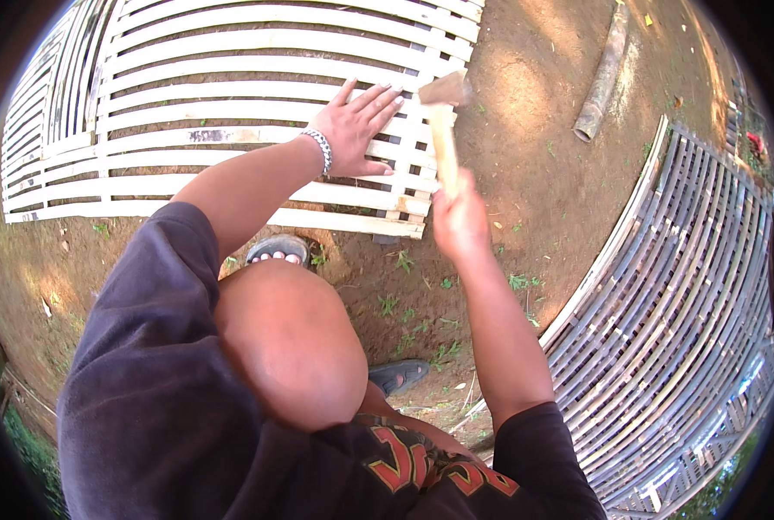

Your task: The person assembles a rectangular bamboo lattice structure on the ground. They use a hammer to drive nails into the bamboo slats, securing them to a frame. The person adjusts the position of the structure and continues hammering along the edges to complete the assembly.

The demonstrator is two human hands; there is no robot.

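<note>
Bare brown dirt [525, 156] made up the ground, with sparse weeds and two slatted panels laid flat on it. The pale bamboo panel [231, 113] filled the picture from nine to twelve o'clock; a greyer panel [681, 347] curved from three to five o'clock, and a bamboo pole [602, 78] lay at one o'clock.

The left hand [356, 130] was spread flat, fingers open, pressing the pale panel near its right edge and gripping nothing. The right hand [460, 217] was closed round the wooden handle of a hammer [443, 113], whose head hung over the panel's corner, just beside the left fingertips.

The likeliest trouble, as I judged it, was a blow landing on those fingertips, because they lay so close under the head. A glancing strike could also split a thin slat, or shift the panel if the holding hand slipped.

Open dirt lay between the panels, from twelve to three o'clock, giving the hammer arm free swing. Sandalled feet [276, 251] stood at the panel's near edge.
</note>
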